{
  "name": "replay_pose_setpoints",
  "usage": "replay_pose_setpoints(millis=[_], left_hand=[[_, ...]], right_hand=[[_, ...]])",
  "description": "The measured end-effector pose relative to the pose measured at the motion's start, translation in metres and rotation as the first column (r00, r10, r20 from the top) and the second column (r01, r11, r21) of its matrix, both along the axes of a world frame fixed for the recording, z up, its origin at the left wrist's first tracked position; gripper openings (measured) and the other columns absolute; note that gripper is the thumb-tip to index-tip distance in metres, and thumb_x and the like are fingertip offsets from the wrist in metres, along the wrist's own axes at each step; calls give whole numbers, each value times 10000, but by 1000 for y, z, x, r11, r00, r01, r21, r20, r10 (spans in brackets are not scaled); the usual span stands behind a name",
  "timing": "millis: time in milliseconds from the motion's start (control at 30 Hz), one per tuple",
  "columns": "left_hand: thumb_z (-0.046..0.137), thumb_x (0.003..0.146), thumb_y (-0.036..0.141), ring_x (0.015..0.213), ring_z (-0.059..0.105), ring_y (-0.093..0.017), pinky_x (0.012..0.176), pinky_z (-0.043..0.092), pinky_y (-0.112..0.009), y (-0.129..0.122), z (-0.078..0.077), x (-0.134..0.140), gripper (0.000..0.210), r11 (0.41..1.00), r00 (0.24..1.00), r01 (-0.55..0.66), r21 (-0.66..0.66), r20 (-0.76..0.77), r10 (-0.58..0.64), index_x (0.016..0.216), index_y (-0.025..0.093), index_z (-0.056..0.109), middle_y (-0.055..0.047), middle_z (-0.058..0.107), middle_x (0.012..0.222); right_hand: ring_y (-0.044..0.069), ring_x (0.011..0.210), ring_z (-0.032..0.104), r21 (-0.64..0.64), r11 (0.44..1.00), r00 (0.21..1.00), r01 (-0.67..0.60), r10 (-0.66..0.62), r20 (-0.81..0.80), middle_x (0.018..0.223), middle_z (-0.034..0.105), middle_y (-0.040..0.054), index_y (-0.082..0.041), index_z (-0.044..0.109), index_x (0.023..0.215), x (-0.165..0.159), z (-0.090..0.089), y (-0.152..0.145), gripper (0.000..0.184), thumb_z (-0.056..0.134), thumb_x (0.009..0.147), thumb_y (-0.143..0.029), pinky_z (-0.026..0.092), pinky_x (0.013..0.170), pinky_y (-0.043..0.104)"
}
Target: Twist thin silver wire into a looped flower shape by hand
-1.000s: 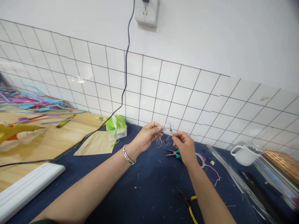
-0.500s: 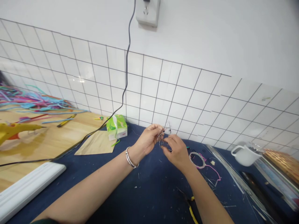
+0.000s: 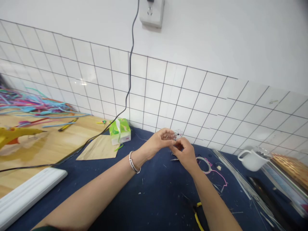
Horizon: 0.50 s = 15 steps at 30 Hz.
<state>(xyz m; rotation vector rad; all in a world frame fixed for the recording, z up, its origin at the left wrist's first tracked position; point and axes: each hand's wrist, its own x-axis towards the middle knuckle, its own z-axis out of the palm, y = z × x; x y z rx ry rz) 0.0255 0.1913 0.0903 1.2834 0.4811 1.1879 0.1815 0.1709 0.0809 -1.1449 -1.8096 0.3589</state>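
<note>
A small tangle of thin silvery wire loops [image 3: 178, 132] is held up between my two hands, close to the tiled wall. My left hand [image 3: 161, 141], with bangles at the wrist, is closed on its near left side, thumb pressed toward the fingers. From the right, my right hand [image 3: 184, 153] pinches the lower part of the wire piece, fingertips meeting the left thumb. Fingers hide much of the piece. Below my right forearm lie yellow-handled pliers [image 3: 197, 216], partly covered. Right of my right hand rests a pale ring [image 3: 204, 165] with a pink pipe cleaner [image 3: 220, 175].
Long thin wires [image 3: 234, 170] and a white mug [image 3: 250, 159] lie to the right. A green tissue pack [image 3: 120, 131] stands behind my left forearm. At left are a yellow glue gun [image 3: 18, 134], heaped pipe cleaners [image 3: 36, 104], a power strip [image 3: 33, 194] and a hanging black cable [image 3: 130, 70].
My hands have drawn together, with the left thumb now meeting the right fingertips. The wire piece has turned and shifted slightly right.
</note>
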Motion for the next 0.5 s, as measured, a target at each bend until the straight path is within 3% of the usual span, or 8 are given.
replay_pose_setpoints(millis=[267,500], left_hand=[[606,698,84,813,566,-132,710,424,-267,4,2,-6,275,999,1000,14,37,-16,-14,957,146,539,-49,596,907],[604,661,56,846,574,-151,721,445,-282,1,5,-6,326,999,1000,10,47,-25,-9,963,157,535,-55,603,925]], right_hand=[[113,601,453,-67,994,994,-89,84,-75,665,505,-28,-194,538,744,3,0,0,136,546,799,-318,377,582,223],[119,601,473,-50,998,992,-49,43,-117,660,529,-21,-188,550,776,4,0,1,145,505,816,-320,387,582,230]])
